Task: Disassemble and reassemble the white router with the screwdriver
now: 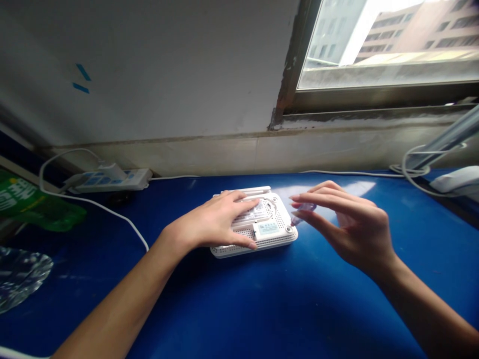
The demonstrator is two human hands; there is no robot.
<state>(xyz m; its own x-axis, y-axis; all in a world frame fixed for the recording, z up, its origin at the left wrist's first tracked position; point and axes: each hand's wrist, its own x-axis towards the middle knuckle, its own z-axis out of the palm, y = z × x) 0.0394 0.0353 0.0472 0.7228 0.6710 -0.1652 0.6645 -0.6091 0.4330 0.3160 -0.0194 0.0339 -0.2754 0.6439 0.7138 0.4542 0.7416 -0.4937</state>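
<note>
A white router with a perforated casing lies on the blue table, its labelled side up and a folded antenna along its far edge. My left hand rests flat across the router's left part, fingers spread, the thumb at the near edge; it hides part of the label. Just off the right side, my right hand pinches a small screwdriver with a translucent purplish handle between thumb and fingers. Its tip points down to the left, close to the round recess at the router's near right corner; contact cannot be made out.
A white power strip with a plugged-in cable stands against the wall at the left. Nearer are a green bottle and a clear plastic bottle. At the right, a white cable coils around a metal pole below the window.
</note>
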